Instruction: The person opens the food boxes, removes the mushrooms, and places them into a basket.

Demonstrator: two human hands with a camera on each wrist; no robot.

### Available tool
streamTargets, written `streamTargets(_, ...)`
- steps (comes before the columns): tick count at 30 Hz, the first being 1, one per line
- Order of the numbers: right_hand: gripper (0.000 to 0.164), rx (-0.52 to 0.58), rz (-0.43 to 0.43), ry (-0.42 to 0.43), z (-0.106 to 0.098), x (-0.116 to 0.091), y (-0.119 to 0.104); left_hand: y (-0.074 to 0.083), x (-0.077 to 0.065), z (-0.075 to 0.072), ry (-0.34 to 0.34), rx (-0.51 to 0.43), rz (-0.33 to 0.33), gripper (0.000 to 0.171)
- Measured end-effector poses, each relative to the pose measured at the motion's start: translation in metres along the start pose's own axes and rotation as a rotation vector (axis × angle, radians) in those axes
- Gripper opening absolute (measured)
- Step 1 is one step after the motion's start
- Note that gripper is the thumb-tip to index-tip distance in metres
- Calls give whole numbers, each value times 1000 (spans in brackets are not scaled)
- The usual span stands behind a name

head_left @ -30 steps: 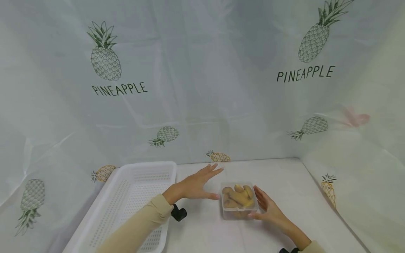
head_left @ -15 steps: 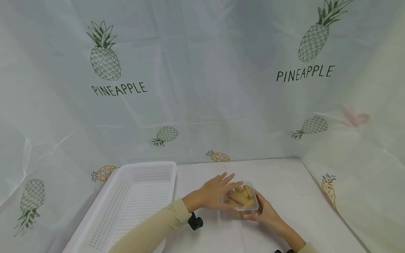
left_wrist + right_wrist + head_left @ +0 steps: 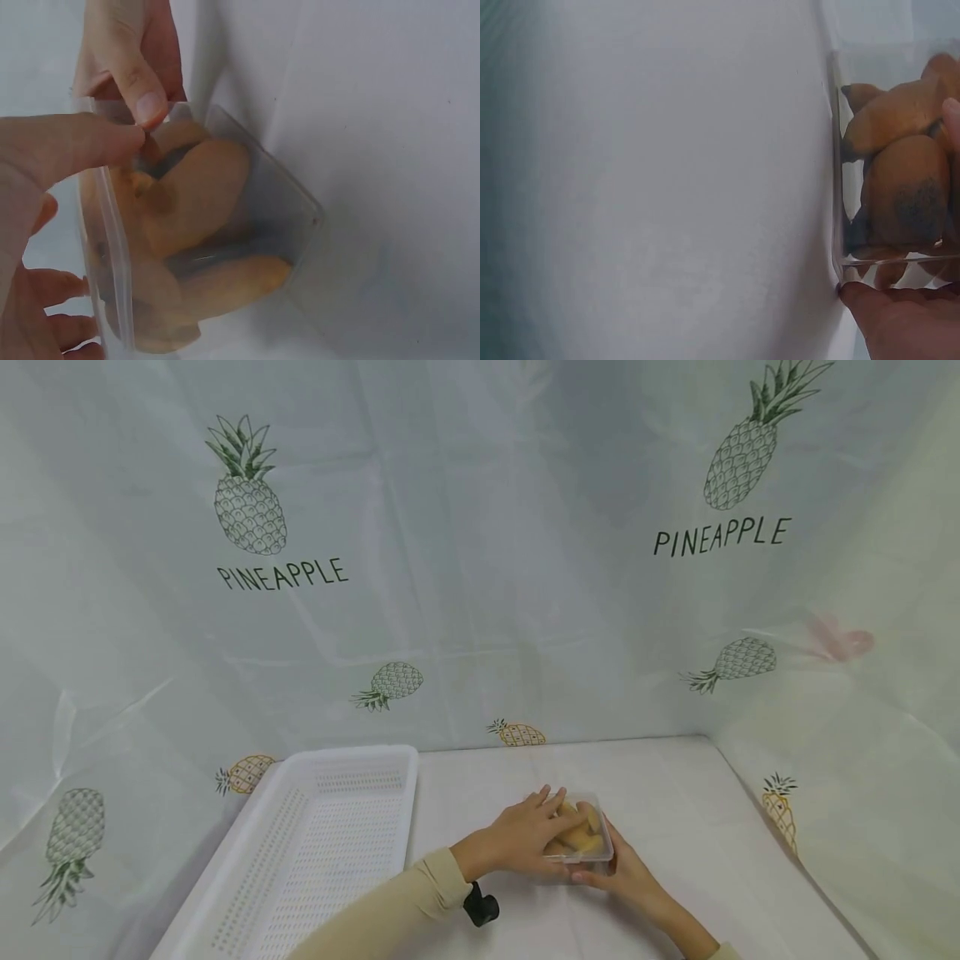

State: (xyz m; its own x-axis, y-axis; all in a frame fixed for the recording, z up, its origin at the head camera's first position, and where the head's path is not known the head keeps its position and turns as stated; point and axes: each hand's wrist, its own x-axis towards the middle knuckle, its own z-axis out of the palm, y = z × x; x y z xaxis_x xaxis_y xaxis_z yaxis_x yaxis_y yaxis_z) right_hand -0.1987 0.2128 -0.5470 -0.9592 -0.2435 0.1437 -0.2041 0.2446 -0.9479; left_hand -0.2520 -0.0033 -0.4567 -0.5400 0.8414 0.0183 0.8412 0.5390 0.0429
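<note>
A clear square plastic food container [image 3: 605, 853] with a lid [image 3: 118, 255] sits on the table, filled with yellow-brown, lumpy, rounded pieces [image 3: 202, 187] whose kind I cannot tell. From the left, my left hand [image 3: 520, 837] spans it, with fingers across the lid and thumb at the near rim. My right hand [image 3: 636, 877] grips the container's right side, thumb at the front and fingers along the side wall. In the left wrist view the two thumb tips meet at the rim. The right wrist view shows fingers against the container's lower edge.
A white perforated plastic basket [image 3: 408, 810] stands to the left of the container. White cloth covers the table [image 3: 675, 793]. Behind and beside it hang pale sheets [image 3: 480, 568] printed with pineapples. A black wrist camera [image 3: 482, 907] hangs beneath the left wrist.
My left hand has come rightward from beside the container onto its lid and near rim. My right hand has closed in on the right side. The container stays about where it was.
</note>
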Motion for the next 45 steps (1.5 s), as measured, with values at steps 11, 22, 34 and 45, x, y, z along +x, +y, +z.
streamTargets(11, 102, 47, -45, -38, 1, -2, 1, 5, 2, 6, 68, 176, 50, 75)
streamTargets(22, 96, 112, -53, -120, 1, -6, 5, 4, -2, 18, 137, 358, 131, 73)
streamTargets(34, 95, 74, -43, -89, 3, -6, 3, 6, -2, 23, 167, 511, 154, 71)
streamTargets(45, 95, 32, 31, -118, 2, -8, -4, 8, -1, 23, 117, 515, 141, 70)
